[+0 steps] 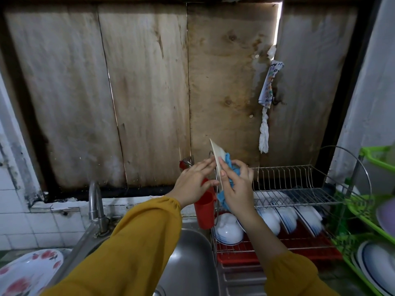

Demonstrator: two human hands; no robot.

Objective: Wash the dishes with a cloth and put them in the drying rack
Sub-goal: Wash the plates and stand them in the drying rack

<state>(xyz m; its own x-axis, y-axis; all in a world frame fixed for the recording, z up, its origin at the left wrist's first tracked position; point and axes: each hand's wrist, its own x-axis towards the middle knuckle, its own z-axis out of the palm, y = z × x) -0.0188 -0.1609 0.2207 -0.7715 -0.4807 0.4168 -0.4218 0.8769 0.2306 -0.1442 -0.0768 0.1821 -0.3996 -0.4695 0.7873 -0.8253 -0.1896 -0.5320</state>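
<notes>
I hold a thin pale dish (216, 151) edge-on and upright above the sink, in front of the wooden wall. My left hand (193, 183) steadies its left face with straight fingers. My right hand (236, 184) grips a blue cloth (229, 165) against the dish's right face, thumb on the rim. The wire drying rack (299, 189) stands just right of my hands. Its upper shelf is bare, and several white bowls and plates (286, 218) sit on the lower one.
A steel sink (188, 261) lies below my arms, with a tap (95, 201) at its left. A red cup (205, 210) hangs behind my hands. A flowered plate (27, 272) sits bottom left. A green rack (372, 221) with plates stands at far right.
</notes>
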